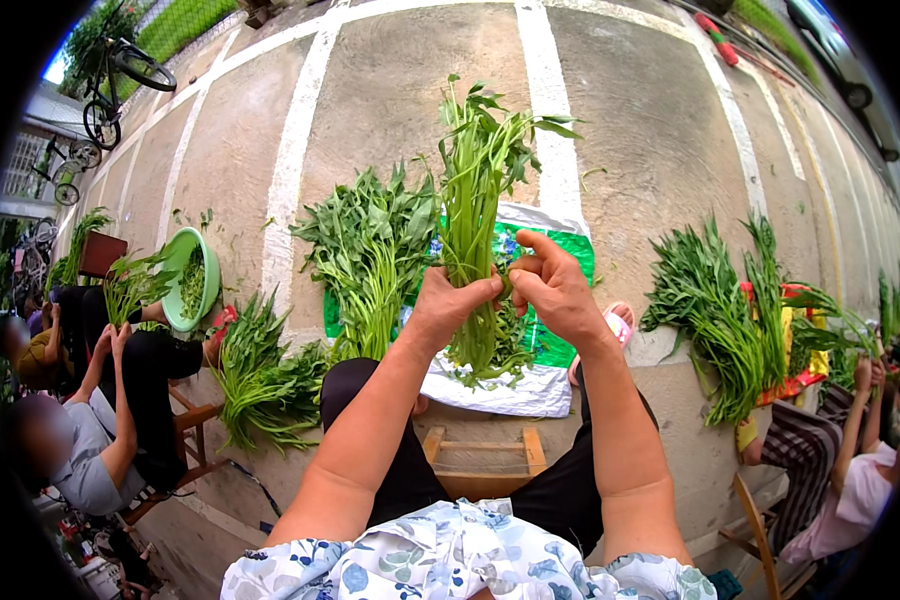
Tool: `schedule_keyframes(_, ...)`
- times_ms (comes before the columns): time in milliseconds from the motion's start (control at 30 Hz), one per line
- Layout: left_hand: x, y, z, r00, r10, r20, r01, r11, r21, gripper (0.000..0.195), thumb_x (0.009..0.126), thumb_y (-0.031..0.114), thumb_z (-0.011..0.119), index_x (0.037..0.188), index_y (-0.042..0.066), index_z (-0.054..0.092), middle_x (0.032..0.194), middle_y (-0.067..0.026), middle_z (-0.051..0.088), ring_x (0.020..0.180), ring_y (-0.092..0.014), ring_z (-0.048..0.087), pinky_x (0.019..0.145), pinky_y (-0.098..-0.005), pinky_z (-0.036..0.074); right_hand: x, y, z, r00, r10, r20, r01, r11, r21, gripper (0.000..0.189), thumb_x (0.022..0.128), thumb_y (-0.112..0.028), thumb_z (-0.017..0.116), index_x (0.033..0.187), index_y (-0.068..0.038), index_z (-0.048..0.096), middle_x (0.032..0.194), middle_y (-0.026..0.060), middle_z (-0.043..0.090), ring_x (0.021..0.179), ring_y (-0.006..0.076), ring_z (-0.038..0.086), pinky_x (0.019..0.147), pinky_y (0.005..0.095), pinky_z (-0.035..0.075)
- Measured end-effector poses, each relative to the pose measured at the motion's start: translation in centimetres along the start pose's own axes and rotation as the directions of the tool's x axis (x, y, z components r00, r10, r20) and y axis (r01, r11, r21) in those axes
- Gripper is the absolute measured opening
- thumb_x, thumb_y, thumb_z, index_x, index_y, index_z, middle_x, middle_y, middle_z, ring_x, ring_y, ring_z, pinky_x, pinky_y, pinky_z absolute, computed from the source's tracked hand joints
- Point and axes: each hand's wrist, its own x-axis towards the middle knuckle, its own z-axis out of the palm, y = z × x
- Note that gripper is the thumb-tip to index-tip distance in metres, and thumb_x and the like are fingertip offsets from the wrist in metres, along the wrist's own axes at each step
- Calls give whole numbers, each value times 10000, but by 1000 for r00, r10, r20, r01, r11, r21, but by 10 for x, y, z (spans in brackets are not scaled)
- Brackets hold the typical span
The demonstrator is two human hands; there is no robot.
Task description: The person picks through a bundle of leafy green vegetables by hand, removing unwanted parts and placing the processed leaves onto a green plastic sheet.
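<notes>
My left hand is closed around a thick upright bunch of leafy green stems, which look like water spinach. At the bunch's right side, my right hand has its thumb and forefinger close together and other fingers raised; whether a stem is pinched there cannot be made out. Beneath the bunch, a green and white plastic sack lies on the ground with loose leaves and stem pieces on it. A larger pile of the same greens rests on the sack's left part and the pavement beside it.
A wooden stool or chair part shows between my knees. On the left, a seated person holds greens near a light green basin; another pile lies between us. To the right are more greens and a person in striped trousers.
</notes>
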Motion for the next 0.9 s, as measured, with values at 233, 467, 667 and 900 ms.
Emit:
schedule_keyframes(233, -1, 3, 0, 1000, -25, -7, 25, 999, -32, 178, 744, 99, 691, 860, -7, 609, 721, -51, 616, 594, -132, 594, 554, -258, 483, 4, 14, -20, 921, -372, -118, 257, 805, -535, 375, 857, -2, 493, 1216, 70, 413, 688, 2, 499, 548, 48, 441, 463, 210, 376)
schedule_keyframes(467, 2, 4, -6, 996, -92, -10, 92, 996, -16, 257, 739, 96, 705, 938, -10, 582, 760, -57, 609, 612, -149, 604, 570, -275, 514, 1, 5, -39, 967, -221, -127, 121, 837, -533, 279, 832, -96, 566, 1076, 39, 568, 687, 81, 580, 563, 103, 467, 545, 273, 417)
schedule_keyframes(667, -2, 4, -4, 995, -96, 0, 96, 995, -39, 198, 726, 97, 694, 870, -10, 611, 746, -66, 622, 603, -143, 599, 560, -271, 488, -10, 4, -13, 984, -53, 169, 125, 886, -447, 425, 844, -63, 544, 1253, 22, 464, 896, 71, 590, 698, 99, 520, 631, 260, 442)
schedule_keyframes(900, 0, 5, -6, 995, -93, 36, 92, 995, 32, 195, 728, 109, 698, 863, -9, 621, 746, -61, 620, 622, -131, 587, 574, -270, 483, -9, 3, -9, 976, -140, 167, 207, 837, -507, 302, 841, -38, 530, 1136, 23, 542, 839, 87, 628, 709, 106, 552, 630, 262, 451)
